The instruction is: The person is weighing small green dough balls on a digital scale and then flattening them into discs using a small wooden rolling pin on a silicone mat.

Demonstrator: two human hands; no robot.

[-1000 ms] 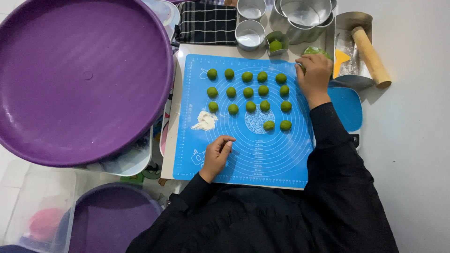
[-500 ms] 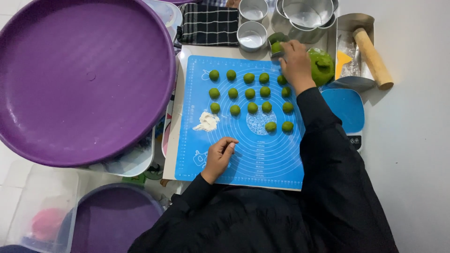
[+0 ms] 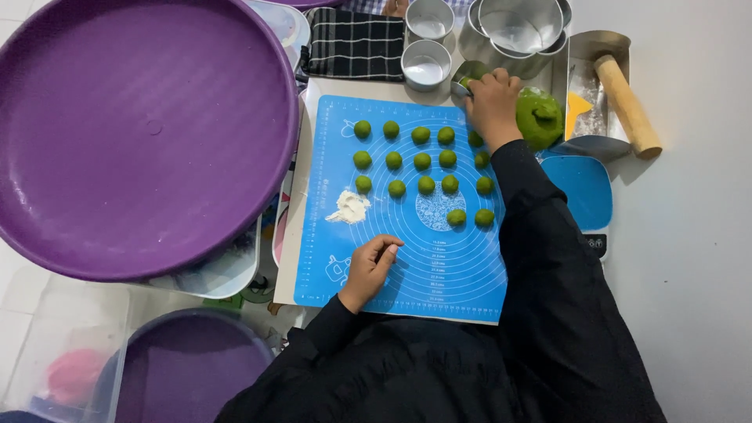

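Right hand at 12 o'clock of blue mat, fingers curled over small metal cup holding green dough; whether anything is pinched cannot be told. Left hand at 6 o'clock, loosely curled, fingertips resting on mat, holding nothing. Green dough balls in rows mid-mat; big green dough lump at 3 o'clock of right hand. Best handled, by judgement: take even pinches matching existing balls, keep left hand pinning mat flat, dust from flour pile if sticky.
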